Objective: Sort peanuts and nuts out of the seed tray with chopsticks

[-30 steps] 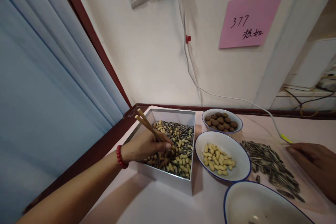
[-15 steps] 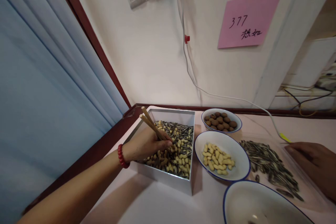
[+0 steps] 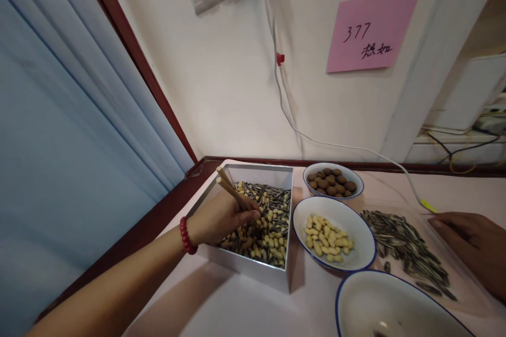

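Note:
My left hand (image 3: pixel 227 216), with a red bead bracelet at the wrist, is closed round a pair of wooden chopsticks (image 3: pixel 231 189). It is inside a silver-grey square box (image 3: pixel 253 271) of mixed peanuts (image 3: pixel 276 242) and striped sunflower seeds (image 3: pixel 272 190). The lower ends of the chopsticks are hidden behind my fingers. At the right edge, my right hand (image 3: pixel 472 247) is closed on the rim of a shallow clear tray (image 3: pixel 470 281), its fingers partly hidden. Long striped sunflower seeds (image 3: pixel 411 247) lie in that tray.
Beside the box stands a blue-rimmed bowl (image 3: pixel 363 242) of peanuts. Behind it, another bowl (image 3: pixel 306 171) holds brown round nuts (image 3: pixel 331 183). A third bowl (image 3: pixel 395 300) is at the front. A white cable (image 3: pixel 340 145) runs down the wall to the tray. A blue curtain (image 3: pixel 79 116) hangs left.
My left hand has shifted very slightly in the box, and the chopsticks' upper ends have tipped a little to the right and down. My right hand stays at the tray.

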Motion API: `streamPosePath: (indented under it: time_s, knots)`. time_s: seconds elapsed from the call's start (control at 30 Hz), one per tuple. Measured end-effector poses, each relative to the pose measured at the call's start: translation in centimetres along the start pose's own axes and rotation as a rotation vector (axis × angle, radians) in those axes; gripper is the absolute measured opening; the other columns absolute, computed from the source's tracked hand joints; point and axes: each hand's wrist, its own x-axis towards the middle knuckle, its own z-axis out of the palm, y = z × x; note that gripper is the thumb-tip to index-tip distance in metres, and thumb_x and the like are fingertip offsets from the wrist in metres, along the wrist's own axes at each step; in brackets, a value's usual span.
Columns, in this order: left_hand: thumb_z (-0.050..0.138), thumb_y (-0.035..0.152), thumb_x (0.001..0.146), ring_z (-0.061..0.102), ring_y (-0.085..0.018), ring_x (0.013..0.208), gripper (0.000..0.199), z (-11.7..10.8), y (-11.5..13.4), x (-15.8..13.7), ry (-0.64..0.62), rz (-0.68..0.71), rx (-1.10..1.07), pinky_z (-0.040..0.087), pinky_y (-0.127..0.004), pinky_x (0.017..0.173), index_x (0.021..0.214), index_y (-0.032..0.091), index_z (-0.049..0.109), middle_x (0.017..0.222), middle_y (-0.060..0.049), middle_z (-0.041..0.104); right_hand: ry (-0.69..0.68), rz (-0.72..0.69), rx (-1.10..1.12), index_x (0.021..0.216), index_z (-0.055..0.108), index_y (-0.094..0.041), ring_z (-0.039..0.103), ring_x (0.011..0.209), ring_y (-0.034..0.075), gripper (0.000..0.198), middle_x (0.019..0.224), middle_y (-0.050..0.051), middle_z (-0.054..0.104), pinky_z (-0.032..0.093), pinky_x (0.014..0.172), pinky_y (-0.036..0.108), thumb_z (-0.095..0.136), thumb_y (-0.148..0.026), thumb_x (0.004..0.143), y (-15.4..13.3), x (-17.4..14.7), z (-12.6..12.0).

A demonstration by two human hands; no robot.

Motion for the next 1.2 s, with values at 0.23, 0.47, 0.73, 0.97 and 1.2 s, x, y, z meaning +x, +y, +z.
streamPosePath:
  time_s: [0.23, 0.47, 0.73, 0.97, 1.2]
  knots:
    - [0.058, 0.037, 0.096, 0.065, -0.021, 0.085, 0.029, 0.0, 0.6, 0.3, 0.007, -0.018, 0.041, 0.048, -0.028, 0.074, 0.098, 0.015, 0.076, 0.090, -0.008, 0.074, 0.009, -0.005, 0.000, 0.086, 0.071, -0.021, 0.065, 0.102, 0.036, 0.060, 0.101, 0.015, 0.072, 0.050, 0.098, 0.054, 0.036, -0.069, 0.077, 0.1, 0.0, 0.4]
    - [0.058, 0.039, 0.094, 0.066, -0.021, 0.079, 0.030, 0.2, -0.2, 0.6, 0.035, -0.051, -0.063, 0.050, -0.028, 0.070, 0.092, 0.014, 0.075, 0.084, -0.008, 0.073, 0.022, -0.015, -0.005, 0.083, 0.069, -0.023, 0.067, 0.098, 0.037, 0.057, 0.098, 0.014, 0.073, 0.052, 0.095, 0.056, 0.037, -0.070, 0.076, 0.3, 0.0, 0.2]
    - [0.069, 0.044, 0.087, 0.069, -0.019, 0.074, 0.034, 0.1, -2.2, 1.0, 0.015, -0.168, -0.412, 0.056, -0.029, 0.069, 0.093, 0.011, 0.073, 0.080, -0.009, 0.074, 0.010, -0.025, -0.005, 0.083, 0.069, -0.023, 0.066, 0.100, 0.036, 0.057, 0.098, 0.015, 0.074, 0.051, 0.098, 0.054, 0.037, -0.069, 0.076, 0.1, 0.0, 0.1]
    - [0.076, 0.047, 0.081, 0.070, -0.018, 0.072, 0.039, -1.5, -1.3, 0.3, 0.018, -0.239, -0.588, 0.059, -0.030, 0.070, 0.088, 0.008, 0.072, 0.082, -0.011, 0.074, 0.014, -0.023, -0.006, 0.084, 0.070, -0.022, 0.065, 0.101, 0.035, 0.059, 0.099, 0.015, 0.073, 0.050, 0.099, 0.054, 0.036, -0.070, 0.077, 0.4, 0.0, 0.3]
    - [0.072, 0.045, 0.085, 0.071, -0.020, 0.081, 0.036, -0.8, -1.6, 0.0, -0.009, -0.205, -0.530, 0.059, -0.032, 0.076, 0.095, 0.010, 0.073, 0.088, -0.010, 0.075, 0.021, -0.029, 0.002, 0.084, 0.070, -0.022, 0.065, 0.100, 0.035, 0.058, 0.100, 0.015, 0.073, 0.050, 0.098, 0.054, 0.037, -0.070, 0.079, 0.8, 0.0, 0.7]
